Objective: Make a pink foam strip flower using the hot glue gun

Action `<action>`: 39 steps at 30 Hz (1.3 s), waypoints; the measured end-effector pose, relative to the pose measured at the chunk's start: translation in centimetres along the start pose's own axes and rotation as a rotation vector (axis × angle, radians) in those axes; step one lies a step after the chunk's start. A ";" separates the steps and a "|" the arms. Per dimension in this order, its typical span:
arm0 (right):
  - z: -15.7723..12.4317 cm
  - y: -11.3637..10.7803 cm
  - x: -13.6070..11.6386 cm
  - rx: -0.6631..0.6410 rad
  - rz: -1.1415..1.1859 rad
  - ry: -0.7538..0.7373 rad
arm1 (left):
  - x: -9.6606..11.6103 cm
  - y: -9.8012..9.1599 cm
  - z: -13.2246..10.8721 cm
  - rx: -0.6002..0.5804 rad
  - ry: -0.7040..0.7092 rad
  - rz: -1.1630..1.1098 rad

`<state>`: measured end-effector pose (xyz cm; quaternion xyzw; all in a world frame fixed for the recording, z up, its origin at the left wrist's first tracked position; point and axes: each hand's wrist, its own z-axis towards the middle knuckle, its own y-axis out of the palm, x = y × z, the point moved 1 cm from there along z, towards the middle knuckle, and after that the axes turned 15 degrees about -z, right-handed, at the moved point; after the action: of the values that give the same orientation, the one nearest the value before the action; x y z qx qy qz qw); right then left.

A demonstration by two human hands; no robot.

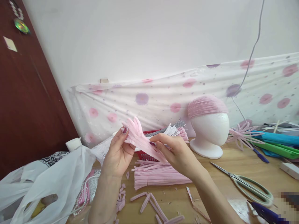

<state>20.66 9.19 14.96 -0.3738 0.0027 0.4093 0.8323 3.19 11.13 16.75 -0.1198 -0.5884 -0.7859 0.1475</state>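
Step in hand, as I read it: gathering and straightening a looped bundle of soft pale-pink fuzzy strips (136,137), held up in both hands above the wooden desk (219,186), folded loops at the top and the length slanting down toward the right.

Left hand (119,151): fingers closed on the looped end, thumb at the near side, the other fingers curled behind. Looks like a firm-ish grip, no real gap. Right hand (174,147): thumb and index finger nearly together in a fine pinch at the bundle's edge, lower down its length (can't tell if it has one strip or several; the fingertips hide it).

Next move, my judgement: calls for the left to hold the loops steady while the right works by small fingertip adjustments. Too hard a squeeze could flatten the pile; too loose and the strips could fan out.

Around it: a thick banded stack of pink fuzzy stems (161,175) lies on the desk below the hands, a red plastic basket (141,155) just behind, short pink fuzzy offcuts (145,203) nearer the person. Metal scissors with pale-green handles (231,175) lie to the right, out of both hands.
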 end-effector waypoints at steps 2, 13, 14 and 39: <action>0.0 0.0 0.0 0.007 -0.006 -0.009 | 0.0 0.0 0.0 0.005 0.006 0.007; 0.0 -0.3 0.2 -0.044 0.038 0.001 | 0.2 -0.4 0.4 0.020 0.010 0.015; 0.1 -0.3 0.2 -0.051 0.058 -0.001 | 0.2 -0.4 0.3 0.018 0.005 0.007; 0.4 -0.9 0.2 0.038 0.133 0.063 | 0.1 -0.6 0.2 -0.073 -0.027 0.025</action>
<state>21.32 9.24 15.75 -0.3695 0.0613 0.4516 0.8098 2.88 11.47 16.34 -0.1430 -0.5599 -0.8031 0.1452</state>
